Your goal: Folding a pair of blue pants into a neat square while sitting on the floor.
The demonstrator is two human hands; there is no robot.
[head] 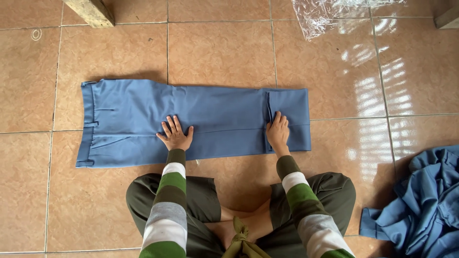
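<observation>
Tan tiled floor (220,52) underneath; blue trousers (191,122) lying flat, folded lengthwise. Left hand (175,135) pressing mid-cloth, fingers spread wide. Right hand (278,132) flat near folded leg end, fingers together. Blue cloth heap (420,205) at right.

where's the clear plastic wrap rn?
In the head view, the crumpled clear plastic wrap lies on the tan tiled floor at top right, beyond the flat blue trousers and apart from them.

Blue trousers (191,122) on tan tiles (220,52); green, grey and white striped sleeves (168,210); blue cloth heap (425,205).
</observation>
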